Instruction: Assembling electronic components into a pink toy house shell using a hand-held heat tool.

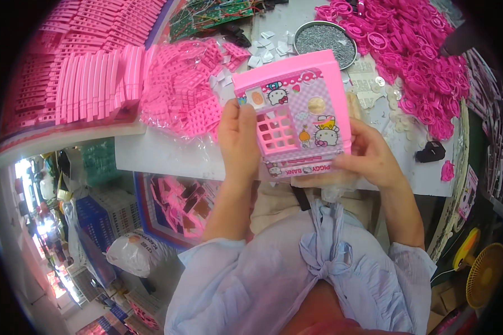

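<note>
Two hands grasp one pink case point(304, 120), which lies tilted between the fingers, printed face up. Left hand point(237, 145): fingers closed on the case's left edge. Right hand point(377, 153): fingers closed on its right edge, thumb over the lower right corner. Beyond the left fingers: pink grids point(204, 118), bagged. Beyond the right fingers: magenta parts point(405, 50). Ahead of both: round tin point(325, 23) of metal bits point(324, 44).
</note>
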